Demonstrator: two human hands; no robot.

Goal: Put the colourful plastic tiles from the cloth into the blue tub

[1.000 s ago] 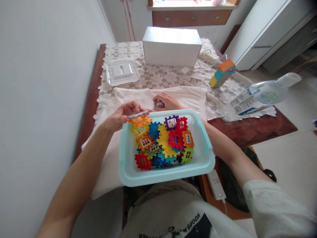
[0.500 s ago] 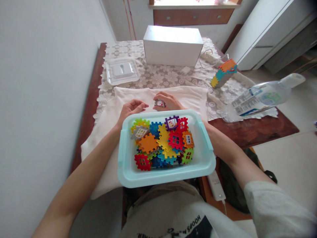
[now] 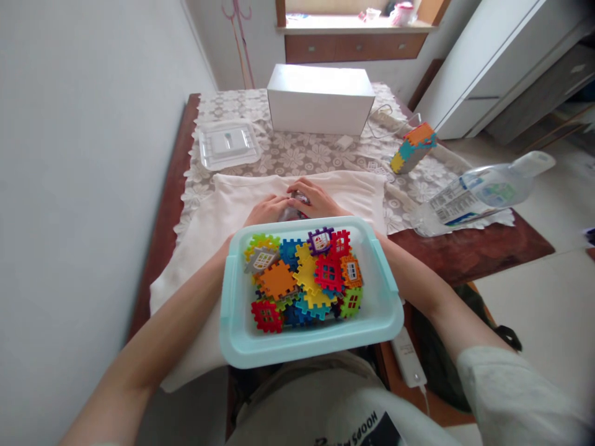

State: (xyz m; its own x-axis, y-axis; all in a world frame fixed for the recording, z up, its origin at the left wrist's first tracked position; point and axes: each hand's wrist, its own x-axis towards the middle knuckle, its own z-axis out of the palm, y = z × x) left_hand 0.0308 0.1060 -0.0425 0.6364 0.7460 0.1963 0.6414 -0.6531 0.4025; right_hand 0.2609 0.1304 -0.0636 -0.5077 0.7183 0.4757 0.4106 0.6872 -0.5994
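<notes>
Left hand (image 3: pixel 266 209): just beyond the far rim of the tub, fingers curled onto a small grey piece (image 3: pixel 292 212); grip partly hidden
Right hand (image 3: pixel 312 197): fingers bent over the same piece from the right; the two hands touch
Piece: on the white cloth (image 3: pixel 218 217), between both hands
Tub (image 3: pixel 237 334): pale blue, near side, heaped with coloured interlocking tiles (image 3: pixel 302 275)
Far right: lying bottle (image 3: pixel 478 192); tile block (image 3: pixel 413 147)
</notes>
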